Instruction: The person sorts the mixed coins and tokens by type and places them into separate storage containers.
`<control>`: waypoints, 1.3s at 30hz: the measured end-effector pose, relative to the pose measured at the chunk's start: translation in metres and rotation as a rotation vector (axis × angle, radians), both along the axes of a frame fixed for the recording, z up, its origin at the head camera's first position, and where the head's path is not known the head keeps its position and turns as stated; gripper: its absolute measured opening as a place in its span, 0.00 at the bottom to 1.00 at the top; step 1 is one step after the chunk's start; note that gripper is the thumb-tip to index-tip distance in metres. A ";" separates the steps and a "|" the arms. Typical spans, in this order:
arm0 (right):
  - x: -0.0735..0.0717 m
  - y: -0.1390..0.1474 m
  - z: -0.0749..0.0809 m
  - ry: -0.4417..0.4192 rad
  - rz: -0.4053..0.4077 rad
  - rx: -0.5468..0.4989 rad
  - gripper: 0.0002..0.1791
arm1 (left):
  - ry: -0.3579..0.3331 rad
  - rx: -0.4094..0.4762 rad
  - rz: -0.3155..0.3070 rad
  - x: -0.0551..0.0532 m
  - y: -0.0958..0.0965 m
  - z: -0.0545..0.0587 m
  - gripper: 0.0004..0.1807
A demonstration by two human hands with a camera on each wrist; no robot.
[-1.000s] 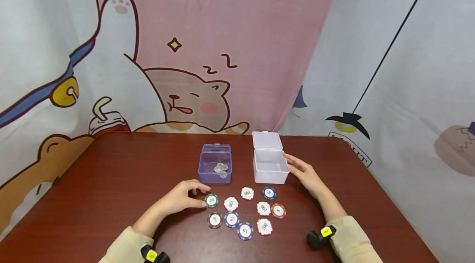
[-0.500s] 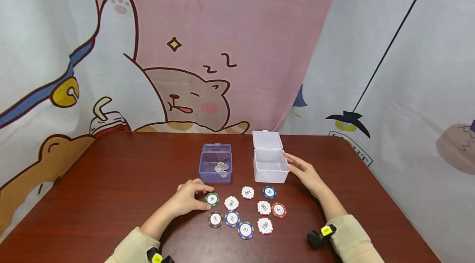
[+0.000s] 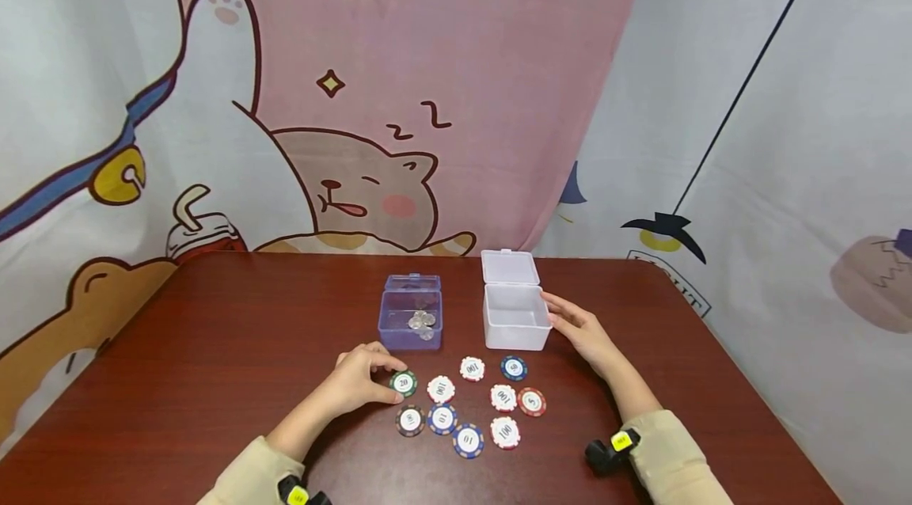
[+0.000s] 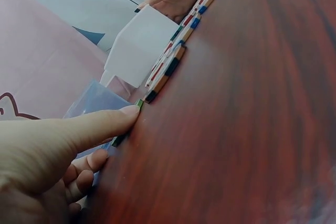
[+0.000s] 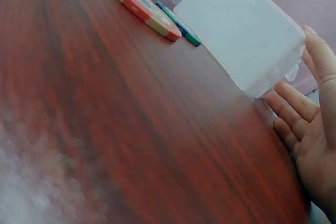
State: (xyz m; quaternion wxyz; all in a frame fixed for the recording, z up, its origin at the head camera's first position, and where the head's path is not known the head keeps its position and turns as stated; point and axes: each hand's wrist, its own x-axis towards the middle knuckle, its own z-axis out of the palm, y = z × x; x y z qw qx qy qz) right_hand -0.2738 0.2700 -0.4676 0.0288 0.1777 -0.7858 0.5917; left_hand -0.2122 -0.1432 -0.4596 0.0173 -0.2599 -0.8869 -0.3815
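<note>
My left hand pinches a green poker chip marked 20 between thumb and forefinger, and the chip lies on the table. In the left wrist view, the thumb covers part of this chip's edge. My right hand rests with fairly straight fingers against the right side of a white plastic box, whose lid stands open and whose inside shows nothing. To its left stands a blue translucent box, lid open, with several silver coins inside. Beside the green chip lies a white chip.
Several other chips lie spread on the brown table, among them a blue chip, a black chip, a red chip and a dark blue chip. A printed cloth hangs behind the table.
My left hand has moved slightly right, and its thumb and forefinger have come onto the edges of the green chip. The right hand stays at the white box.
</note>
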 end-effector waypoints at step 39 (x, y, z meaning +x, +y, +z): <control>0.001 -0.002 0.005 -0.003 -0.004 0.006 0.25 | 0.103 0.173 -0.055 0.003 0.038 0.027 0.17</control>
